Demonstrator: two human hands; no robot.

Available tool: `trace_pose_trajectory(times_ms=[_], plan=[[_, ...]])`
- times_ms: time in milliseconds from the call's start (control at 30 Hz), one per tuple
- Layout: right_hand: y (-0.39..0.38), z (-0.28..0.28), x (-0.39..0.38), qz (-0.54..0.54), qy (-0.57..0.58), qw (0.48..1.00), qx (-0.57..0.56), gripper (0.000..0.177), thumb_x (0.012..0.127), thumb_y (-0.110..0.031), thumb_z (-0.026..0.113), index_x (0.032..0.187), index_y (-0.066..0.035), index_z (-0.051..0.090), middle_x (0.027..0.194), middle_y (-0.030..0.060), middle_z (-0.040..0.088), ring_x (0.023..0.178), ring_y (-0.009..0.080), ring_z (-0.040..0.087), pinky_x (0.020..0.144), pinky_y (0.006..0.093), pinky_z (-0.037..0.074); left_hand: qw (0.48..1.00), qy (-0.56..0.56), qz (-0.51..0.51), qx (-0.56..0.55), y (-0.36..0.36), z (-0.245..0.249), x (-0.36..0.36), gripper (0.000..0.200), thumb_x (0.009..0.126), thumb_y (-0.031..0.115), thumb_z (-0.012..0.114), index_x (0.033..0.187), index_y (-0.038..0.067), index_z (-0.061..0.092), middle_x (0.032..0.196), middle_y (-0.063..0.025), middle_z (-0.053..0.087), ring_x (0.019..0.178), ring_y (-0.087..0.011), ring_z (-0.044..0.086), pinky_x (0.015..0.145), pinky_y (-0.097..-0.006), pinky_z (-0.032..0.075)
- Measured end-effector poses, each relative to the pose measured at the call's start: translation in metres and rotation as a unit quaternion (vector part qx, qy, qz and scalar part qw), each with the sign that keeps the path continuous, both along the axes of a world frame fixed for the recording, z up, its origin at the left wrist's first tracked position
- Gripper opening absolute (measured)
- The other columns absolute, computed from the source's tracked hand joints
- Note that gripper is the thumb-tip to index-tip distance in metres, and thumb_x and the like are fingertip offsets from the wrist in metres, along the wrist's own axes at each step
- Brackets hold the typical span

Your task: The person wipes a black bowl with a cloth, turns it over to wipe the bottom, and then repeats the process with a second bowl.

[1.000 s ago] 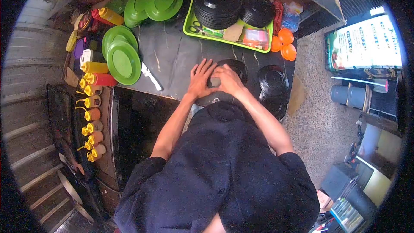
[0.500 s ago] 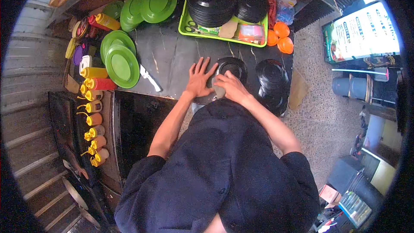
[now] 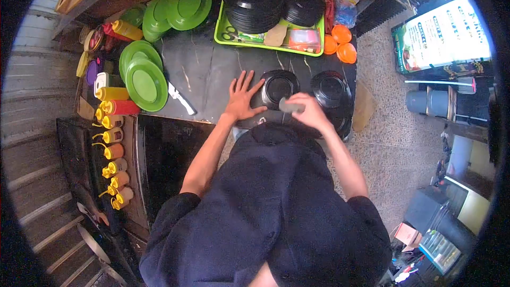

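While the head view looks down on the dark worktop (image 3: 204, 66), the left hand (image 3: 244, 100) lies palm down on it with fingers spread apart, just beside the left rim of a black plate (image 3: 280, 86); whether the thumb touches the rim I cannot tell. The right hand (image 3: 311, 112) is closed on a small grey cloth (image 3: 290, 107), pinched between thumb and fingers at the plate's near right edge. The plate sits between the left hand and two more black dishes (image 3: 330, 87), which overlap near the worktop's right end, the nearer one partly hidden by the right forearm.

Beyond the hands stands a lime-green tray (image 3: 255, 47) bearing a tall stack of black plates (image 3: 253, 5) and a stack of smaller ones (image 3: 304, 6). Orange containers (image 3: 341, 34) cluster at its right. To the left, a white-handled knife (image 3: 184, 103) lies near overlapping green plates (image 3: 146, 85), with yellow-capped squeeze bottles (image 3: 113, 136) lined up farther left.
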State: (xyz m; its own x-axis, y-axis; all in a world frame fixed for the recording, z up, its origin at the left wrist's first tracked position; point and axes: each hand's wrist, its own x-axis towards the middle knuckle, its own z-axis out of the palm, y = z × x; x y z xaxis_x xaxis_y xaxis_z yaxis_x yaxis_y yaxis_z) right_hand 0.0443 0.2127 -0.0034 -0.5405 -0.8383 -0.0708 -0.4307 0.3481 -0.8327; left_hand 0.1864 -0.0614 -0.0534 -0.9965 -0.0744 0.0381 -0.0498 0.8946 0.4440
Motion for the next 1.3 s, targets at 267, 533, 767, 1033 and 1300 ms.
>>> trace_pose_trajectory(times_ms=[267,533,767,1033,1300], plan=[[-0.034,-0.025,-0.045,-0.207,0.155,0.965,0.034,0.045,0.083,-0.009,0.079,0.125,0.003,0.072,0.115,0.0233,0.071,0.108,0.0426,0.070,0.098,0.0460,0.056,0.999,-0.013,0.046,-0.003,0.022,0.004,-0.013,0.121,0.068,0.078,0.082,0.166,0.021,0.039,0.175,-0.0210,0.020,0.162,-0.0456,0.010,0.126,-0.0668,0.009],[-0.032,-0.003,0.006,-0.215,0.112,0.968,0.066,0.041,0.077,-0.003,0.081,0.115,0.005,0.069,0.112,0.0287,0.069,0.105,0.0476,0.069,0.093,0.0501,0.058,0.998,-0.011,0.063,-0.015,0.023,0.008,-0.012,0.120,0.067,0.076,0.083,0.165,0.023,0.040,0.176,-0.0158,0.022,0.163,-0.0411,0.013,0.127,-0.0660,0.010],[-0.019,0.010,0.019,-0.189,-0.035,0.979,0.070,0.035,0.073,-0.020,0.081,0.100,0.002,0.076,0.097,0.0236,0.075,0.090,0.0391,0.075,0.082,0.0421,0.058,0.998,-0.030,0.052,-0.018,0.024,0.009,-0.014,0.120,0.070,0.073,0.083,0.166,0.018,0.036,0.174,-0.0219,0.022,0.162,-0.0421,0.013,0.127,-0.0656,0.009],[0.008,-0.044,0.002,-0.347,-0.345,0.870,-0.064,0.072,0.085,-0.012,0.071,0.148,0.007,0.043,0.105,0.0082,0.069,0.090,0.0175,0.067,0.081,0.0348,0.056,0.795,-0.073,0.260,0.543,0.035,0.016,-0.007,0.086,0.101,0.043,0.070,0.164,-0.001,0.031,0.166,-0.0219,0.040,0.151,-0.0333,0.043,0.120,-0.0458,0.039],[-0.008,-0.027,0.013,-0.287,-0.333,0.898,0.010,0.070,0.079,-0.014,0.073,0.141,0.009,0.050,0.102,0.0064,0.069,0.097,0.0178,0.066,0.094,0.0339,0.052,0.678,-0.129,0.320,0.649,0.028,0.023,-0.005,0.073,0.105,0.037,0.064,0.162,0.001,0.036,0.158,-0.0179,0.051,0.146,-0.0308,0.049,0.118,-0.0446,0.041]])
